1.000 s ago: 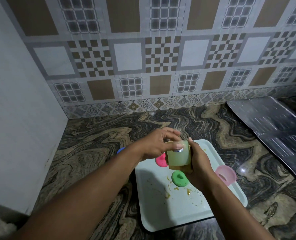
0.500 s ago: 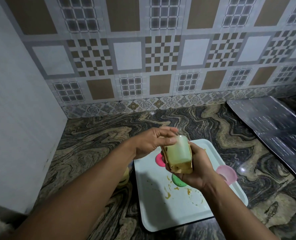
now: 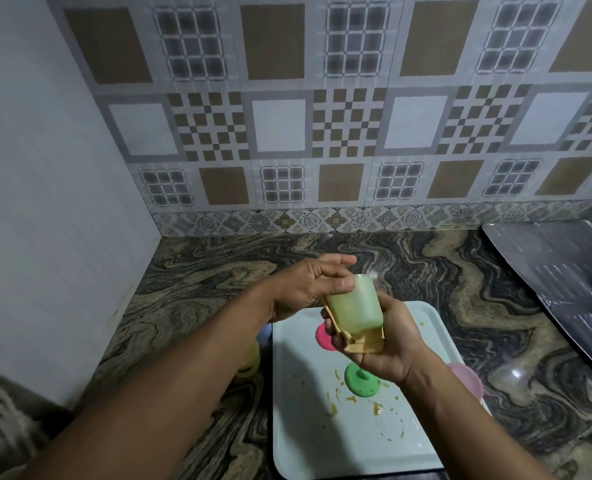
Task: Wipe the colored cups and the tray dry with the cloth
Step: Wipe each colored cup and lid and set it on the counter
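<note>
Above the tray, the left hand pinched the cup by its far end while the right hand gripped the cloth round its near end, mid-wipe; the next move likely called for turning the cup within the cloth.

The tray lies at the front edge of the worktop. One cup stands on it behind another cup. A third cup stands just left of the tray.
</note>
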### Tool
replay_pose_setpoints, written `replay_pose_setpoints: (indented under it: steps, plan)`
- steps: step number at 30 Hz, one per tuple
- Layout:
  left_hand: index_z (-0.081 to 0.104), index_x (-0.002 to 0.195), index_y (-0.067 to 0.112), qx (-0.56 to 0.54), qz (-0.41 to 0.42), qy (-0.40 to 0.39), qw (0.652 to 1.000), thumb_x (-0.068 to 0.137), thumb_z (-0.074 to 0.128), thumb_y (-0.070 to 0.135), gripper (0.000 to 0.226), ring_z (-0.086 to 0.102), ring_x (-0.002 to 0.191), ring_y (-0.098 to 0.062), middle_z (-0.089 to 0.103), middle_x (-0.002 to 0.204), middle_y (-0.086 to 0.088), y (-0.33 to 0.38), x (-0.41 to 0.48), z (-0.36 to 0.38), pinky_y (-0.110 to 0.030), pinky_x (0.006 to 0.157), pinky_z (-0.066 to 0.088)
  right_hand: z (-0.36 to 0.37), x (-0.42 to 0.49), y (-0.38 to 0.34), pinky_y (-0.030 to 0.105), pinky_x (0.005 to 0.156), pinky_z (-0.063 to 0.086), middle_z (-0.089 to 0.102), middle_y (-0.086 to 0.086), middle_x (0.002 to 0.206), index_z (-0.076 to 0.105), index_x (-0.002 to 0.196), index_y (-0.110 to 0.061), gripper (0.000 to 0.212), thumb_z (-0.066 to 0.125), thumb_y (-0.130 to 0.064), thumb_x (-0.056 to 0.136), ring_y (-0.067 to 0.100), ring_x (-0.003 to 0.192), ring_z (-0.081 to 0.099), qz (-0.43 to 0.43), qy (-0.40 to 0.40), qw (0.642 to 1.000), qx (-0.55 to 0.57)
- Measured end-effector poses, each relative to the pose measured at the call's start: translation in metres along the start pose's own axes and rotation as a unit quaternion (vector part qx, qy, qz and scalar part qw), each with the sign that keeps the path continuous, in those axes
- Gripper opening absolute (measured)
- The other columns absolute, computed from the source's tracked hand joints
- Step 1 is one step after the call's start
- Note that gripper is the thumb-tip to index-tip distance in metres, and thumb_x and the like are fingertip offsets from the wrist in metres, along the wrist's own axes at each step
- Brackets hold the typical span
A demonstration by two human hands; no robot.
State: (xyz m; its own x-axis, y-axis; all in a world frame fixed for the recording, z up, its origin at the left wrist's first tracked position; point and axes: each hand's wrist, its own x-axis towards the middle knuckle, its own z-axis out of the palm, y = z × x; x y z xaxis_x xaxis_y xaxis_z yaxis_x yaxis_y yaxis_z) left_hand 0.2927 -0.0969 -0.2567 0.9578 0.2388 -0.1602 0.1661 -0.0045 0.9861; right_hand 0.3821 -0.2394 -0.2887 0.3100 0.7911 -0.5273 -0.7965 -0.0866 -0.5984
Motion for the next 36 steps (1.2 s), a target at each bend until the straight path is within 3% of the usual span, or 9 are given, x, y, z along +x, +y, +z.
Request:
replay_pose_setpoints:
  steps: [8, 14, 17, 19, 23, 28, 31, 33, 36]
  plan:
    - [0.075, 0.092, 0.018, 0.086, 0.029, 0.054, 0.994, 0.094, 0.066, 0.012, 0.012, 0.051, 0.129, -0.014, 0.051, 0.144, -0.003, 0.015, 0.009, 0.009, -0.035, 0.107, 0.043, -0.005, 0.015, -0.021, 0.040, 0.060, 0.054, 0.068, 0.032, 0.091, 0.063, 0.116, 0.002, 0.051, 0.039, -0.040, 0.101, 0.042, 0.073, 0.066, -0.107, 0.044, 0.992, -0.039]
    - [0.076, 0.095, 0.011, -0.073, 0.024, 0.071, 0.994, 0.097, 0.059, 0.008, 0.018, 0.061, 0.112, -0.017, 0.062, 0.130, -0.001, 0.006, 0.015, 0.017, -0.036, 0.093, 0.052, -0.017, 0.009, -0.020, 0.032, 0.054, 0.053, 0.065, 0.022, 0.088, 0.068, 0.102, 0.005, 0.045, 0.047, -0.030, 0.082, 0.033, 0.065, 0.064, 0.031, -0.012, 0.998, 0.045]
    - [0.080, 0.084, 0.016, -0.207, 0.019, 0.171, 0.963, 0.095, 0.061, 0.013, 0.023, 0.063, 0.094, -0.020, 0.074, 0.097, -0.003, -0.001, 0.018, 0.014, -0.040, 0.088, 0.050, -0.026, 0.019, -0.026, 0.041, 0.078, 0.053, 0.069, 0.020, 0.100, 0.067, 0.108, -0.001, 0.042, 0.042, -0.032, 0.095, 0.034, 0.084, 0.065, -0.034, 0.047, 0.990, 0.132]
    - [0.082, 0.085, 0.019, -0.209, 0.029, 0.239, 0.948, 0.088, 0.067, 0.021, 0.015, 0.065, 0.099, -0.020, 0.075, 0.100, -0.001, -0.007, 0.021, 0.012, -0.044, 0.096, 0.047, -0.030, 0.025, -0.033, 0.045, 0.097, 0.049, 0.069, 0.017, 0.112, 0.066, 0.114, -0.006, 0.044, 0.038, -0.038, 0.102, 0.034, 0.101, 0.065, -0.103, 0.075, 0.979, 0.157]
    - [0.074, 0.113, 0.008, -0.104, 0.061, 0.279, 0.953, 0.091, 0.070, 0.015, 0.024, 0.057, 0.126, -0.017, 0.064, 0.132, 0.002, -0.016, 0.033, 0.031, -0.040, 0.108, 0.047, -0.008, 0.033, -0.031, 0.043, 0.086, 0.046, 0.067, 0.017, 0.111, 0.063, 0.121, -0.005, 0.047, 0.043, -0.043, 0.103, 0.033, 0.103, 0.061, -0.189, 0.104, 0.976, 0.038]
    - [0.075, 0.112, 0.006, 0.015, 0.092, 0.265, 0.960, 0.091, 0.071, 0.018, 0.025, 0.054, 0.124, -0.001, 0.056, 0.138, 0.005, -0.022, 0.036, 0.039, -0.014, 0.097, 0.046, -0.006, 0.041, -0.024, 0.050, 0.096, 0.050, 0.068, 0.016, 0.120, 0.065, 0.117, -0.018, 0.048, 0.044, -0.052, 0.090, 0.032, 0.113, 0.064, -0.265, 0.134, 0.951, -0.083]
    - [0.077, 0.108, 0.012, 0.012, 0.068, 0.271, 0.960, 0.091, 0.069, 0.040, 0.034, 0.065, 0.113, -0.016, 0.069, 0.123, -0.006, -0.008, 0.027, 0.036, -0.026, 0.097, 0.052, -0.008, 0.037, -0.032, 0.045, 0.086, 0.051, 0.067, 0.011, 0.117, 0.065, 0.118, -0.021, 0.039, 0.043, -0.047, 0.099, 0.026, 0.104, 0.063, -0.316, 0.126, 0.927, -0.157]
    - [0.073, 0.103, 0.020, -0.009, -0.017, 0.285, 0.958, 0.080, 0.063, 0.069, 0.056, 0.071, 0.093, -0.024, 0.074, 0.108, -0.010, 0.006, 0.024, 0.034, -0.039, 0.077, 0.060, -0.011, 0.036, -0.037, 0.042, 0.089, 0.051, 0.067, 0.006, 0.118, 0.063, 0.123, -0.022, 0.034, 0.042, -0.040, 0.105, 0.021, 0.105, 0.063, -0.348, 0.105, 0.910, -0.200]
    - [0.069, 0.107, 0.014, -0.070, -0.158, 0.230, 0.958, 0.085, 0.060, 0.068, 0.059, 0.067, 0.067, -0.024, 0.073, 0.091, -0.011, 0.022, 0.024, 0.031, -0.029, 0.054, 0.057, -0.013, 0.036, -0.038, 0.037, 0.098, 0.050, 0.065, -0.002, 0.123, 0.059, 0.130, -0.021, 0.033, 0.040, -0.035, 0.107, 0.014, 0.114, 0.061, -0.401, 0.077, 0.871, -0.273]
